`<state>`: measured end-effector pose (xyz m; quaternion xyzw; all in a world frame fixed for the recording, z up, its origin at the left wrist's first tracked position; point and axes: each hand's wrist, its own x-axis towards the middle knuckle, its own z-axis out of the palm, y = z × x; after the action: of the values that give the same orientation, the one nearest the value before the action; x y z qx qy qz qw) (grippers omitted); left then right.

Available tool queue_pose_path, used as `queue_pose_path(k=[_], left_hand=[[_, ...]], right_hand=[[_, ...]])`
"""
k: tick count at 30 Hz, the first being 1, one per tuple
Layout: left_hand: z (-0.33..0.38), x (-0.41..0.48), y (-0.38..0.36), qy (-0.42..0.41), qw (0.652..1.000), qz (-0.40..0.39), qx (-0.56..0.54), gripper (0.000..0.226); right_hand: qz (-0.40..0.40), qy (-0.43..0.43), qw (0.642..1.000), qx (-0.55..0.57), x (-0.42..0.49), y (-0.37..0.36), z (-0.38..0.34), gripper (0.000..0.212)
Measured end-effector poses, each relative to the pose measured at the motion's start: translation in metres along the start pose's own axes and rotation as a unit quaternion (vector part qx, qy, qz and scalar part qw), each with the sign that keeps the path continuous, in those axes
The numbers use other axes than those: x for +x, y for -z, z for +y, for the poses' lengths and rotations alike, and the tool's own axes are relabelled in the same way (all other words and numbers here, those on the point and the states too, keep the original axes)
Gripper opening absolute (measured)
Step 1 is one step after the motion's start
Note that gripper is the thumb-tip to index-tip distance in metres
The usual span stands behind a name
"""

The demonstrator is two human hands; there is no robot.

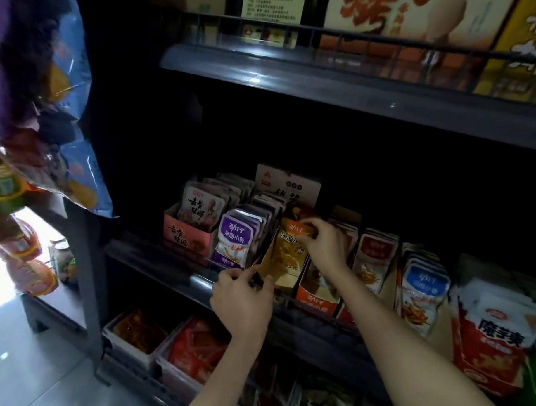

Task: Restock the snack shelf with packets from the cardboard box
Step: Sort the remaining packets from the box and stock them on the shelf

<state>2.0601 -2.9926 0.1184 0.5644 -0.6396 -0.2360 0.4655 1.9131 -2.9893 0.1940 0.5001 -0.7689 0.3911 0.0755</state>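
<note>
One gold packet reading 深海小 is pinched: left hand at its near end, right hand at its far end.

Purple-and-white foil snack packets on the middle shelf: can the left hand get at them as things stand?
Probably yes: the left hand is beside the purple-and-white foil snack packets, nothing between them, but it holds the lower corner of the gold foil packet and must let go first.
</note>
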Motion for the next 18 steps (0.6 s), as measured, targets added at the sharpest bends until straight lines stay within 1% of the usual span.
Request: queue_pose_path(k=[3,5,7,9,12,15,18], left_hand=[[-0.002,0.000,-0.003,-0.001,1.000,0.012,-0.004,0.028],[-0.002,0.000,-0.003,-0.003,1.000,0.017,-0.008,0.027],[-0.002,0.000,-0.003,-0.003,1.000,0.014,-0.009,0.027],[-0.003,0.000,-0.004,-0.003,1.000,0.013,-0.012,0.027],[-0.004,-0.001,-0.005,-0.013,1.000,0.019,-0.019,0.026],[-0.004,-0.001,-0.006,-0.019,0.999,0.025,-0.019,0.026],[-0.004,-0.001,-0.007,-0.026,0.999,0.029,-0.020,0.026]], right_hand=[[0.001,-0.020,1.000,-0.023,0.006,-0.004,0.003,0.033],[0.006,-0.022,0.998,-0.061,0.010,-0.009,0.006,0.034],[0.031,0.002,0.993,-0.114,0.015,-0.014,0.010,0.031],[0.051,0.026,0.978,-0.199,0.019,-0.015,0.010,0.030],[0.094,0.079,0.949,-0.290,0.026,-0.013,0.010,0.041],[0.071,0.079,0.931,-0.348,0.030,-0.014,0.011,0.044],[0.063,0.066,0.926,-0.366,0.031,-0.014,0.011,0.051]])
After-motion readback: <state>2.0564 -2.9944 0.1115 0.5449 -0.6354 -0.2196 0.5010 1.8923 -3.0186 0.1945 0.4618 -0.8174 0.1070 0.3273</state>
